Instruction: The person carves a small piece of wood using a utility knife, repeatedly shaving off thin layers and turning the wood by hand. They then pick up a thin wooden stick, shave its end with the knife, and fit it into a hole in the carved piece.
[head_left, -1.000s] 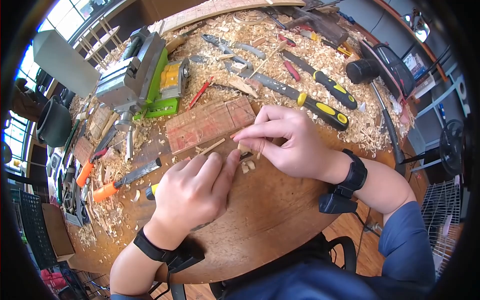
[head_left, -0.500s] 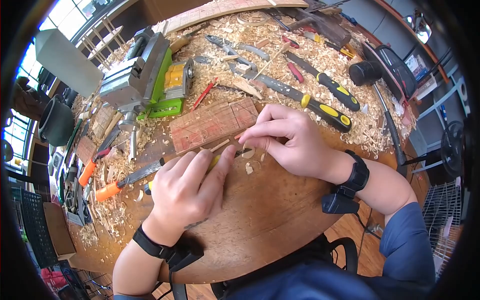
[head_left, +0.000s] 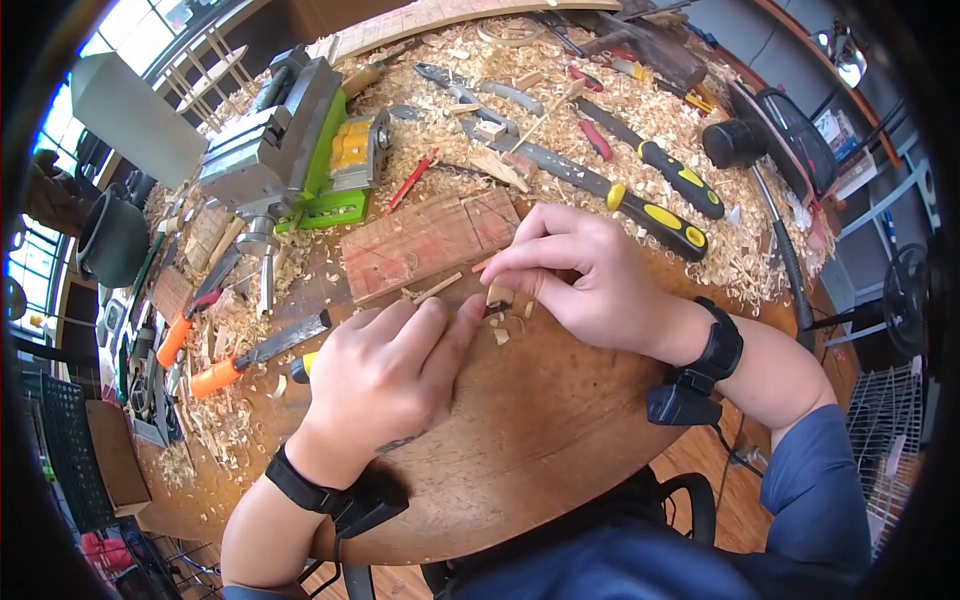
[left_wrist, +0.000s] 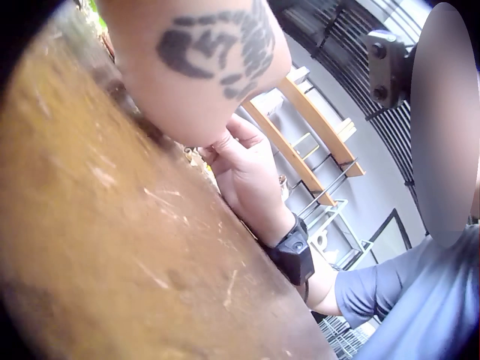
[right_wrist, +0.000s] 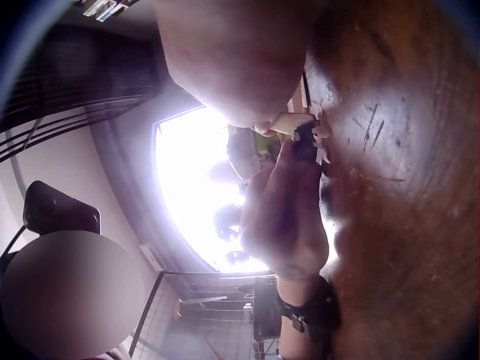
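In the head view my left hand (head_left: 385, 365) lies low over the table, fingers curled round a yellow-handled bladed tool (head_left: 304, 368). The handle's dark end pokes out at the left. Most of the tool is hidden under the hand. Its short dark blade (right_wrist: 304, 142) shows beyond the left thumb in the right wrist view. With thumb and fingertips my right hand (head_left: 585, 270) pinches a small pale wood piece (head_left: 499, 295), right at the blade. A reddish tip shows by the right fingertips. In the left wrist view, the left hand hides the blade.
A reddish wood block (head_left: 430, 245) lies just beyond the hands, with a thin stick (head_left: 438, 288) before it. Chisels (head_left: 655, 222), a mallet (head_left: 733, 145) and shavings spread behind. A green-and-grey vise (head_left: 262, 165) stands left, near an orange-handled chisel (head_left: 218, 377).
The left hand drew slightly back, then moved in towards the right fingers again. The wood piece has turned a little in the right hand's pinch, showing more of its face.
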